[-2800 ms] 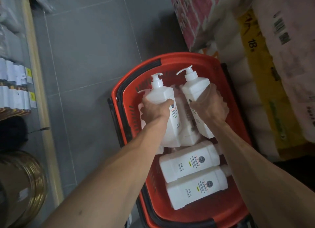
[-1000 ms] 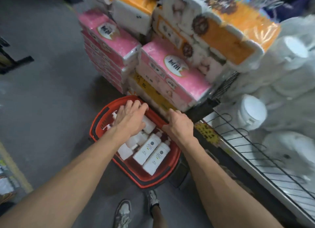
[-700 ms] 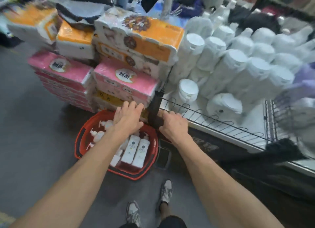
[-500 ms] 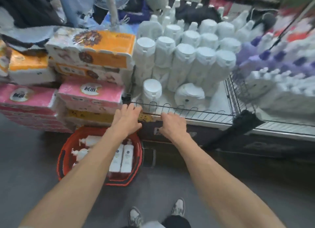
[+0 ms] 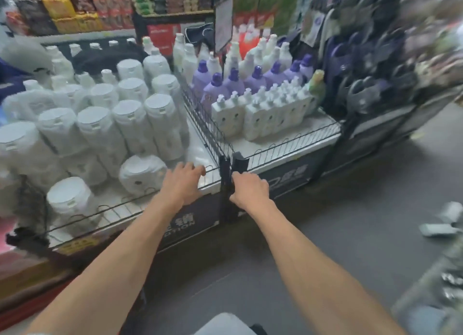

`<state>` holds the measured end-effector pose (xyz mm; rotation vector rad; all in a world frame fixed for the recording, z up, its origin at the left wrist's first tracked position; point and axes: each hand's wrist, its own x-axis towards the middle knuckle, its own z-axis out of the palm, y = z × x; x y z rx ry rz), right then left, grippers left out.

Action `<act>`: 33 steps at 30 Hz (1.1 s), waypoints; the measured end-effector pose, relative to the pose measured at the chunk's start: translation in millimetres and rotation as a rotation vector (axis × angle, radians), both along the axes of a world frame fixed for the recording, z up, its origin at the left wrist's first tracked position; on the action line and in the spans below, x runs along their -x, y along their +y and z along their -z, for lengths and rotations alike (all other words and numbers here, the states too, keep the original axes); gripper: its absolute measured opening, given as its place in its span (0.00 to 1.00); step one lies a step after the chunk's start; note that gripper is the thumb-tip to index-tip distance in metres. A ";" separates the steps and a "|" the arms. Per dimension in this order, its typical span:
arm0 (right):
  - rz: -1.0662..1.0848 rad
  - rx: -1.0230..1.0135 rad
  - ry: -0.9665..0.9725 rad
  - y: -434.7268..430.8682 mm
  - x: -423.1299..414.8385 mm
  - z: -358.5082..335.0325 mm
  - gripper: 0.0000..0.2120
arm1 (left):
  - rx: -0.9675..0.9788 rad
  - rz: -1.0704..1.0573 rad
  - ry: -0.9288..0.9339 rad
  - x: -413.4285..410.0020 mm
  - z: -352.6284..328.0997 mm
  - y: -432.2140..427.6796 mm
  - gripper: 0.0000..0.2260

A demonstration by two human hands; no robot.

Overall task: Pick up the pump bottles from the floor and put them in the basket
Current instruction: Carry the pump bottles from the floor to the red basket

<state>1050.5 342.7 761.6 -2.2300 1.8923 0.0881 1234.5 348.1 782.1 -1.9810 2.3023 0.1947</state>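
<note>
My left hand point(image 5: 183, 182) and my right hand point(image 5: 250, 192) are held out in front of me, both empty with fingers loosely curled. They hover at the front wire rail point(image 5: 288, 144) of a low display shelf, either side of a black post point(image 5: 225, 184). I cannot tell whether they touch it. Neither the red basket nor the bottles in it are in view. Several white pump bottles point(image 5: 263, 114) stand in rows on the shelf to the right. Blurred pale objects point(image 5: 438, 227) lie on the grey floor at the far right; what they are is unclear.
Large white jugs point(image 5: 100, 134) fill the shelf's left section, behind a wire divider point(image 5: 200, 109). Purple bottles point(image 5: 225, 84) stand behind the pump bottles. A dark rack of hanging goods point(image 5: 363, 71) is at the right. Grey floor point(image 5: 350, 234) spreads right of my arms.
The view has swung up and to the right, away from the red basket, which has dropped out of sight. Both hands let go of the bottles and now hang empty at shelf height.
</note>
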 end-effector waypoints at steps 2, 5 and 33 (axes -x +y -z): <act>0.087 -0.002 -0.005 -13.2 51.4 -2.0 0.17 | 0.004 0.069 0.012 48.1 -1.5 -26.9 0.22; 0.226 0.002 -0.003 -25.4 129.6 -5.9 0.18 | 0.010 0.172 0.033 119.1 -2.3 -62.0 0.23; 1.219 0.033 -0.060 -50.6 646.5 -17.8 0.18 | 0.002 1.101 0.049 718.3 1.5 -265.8 0.26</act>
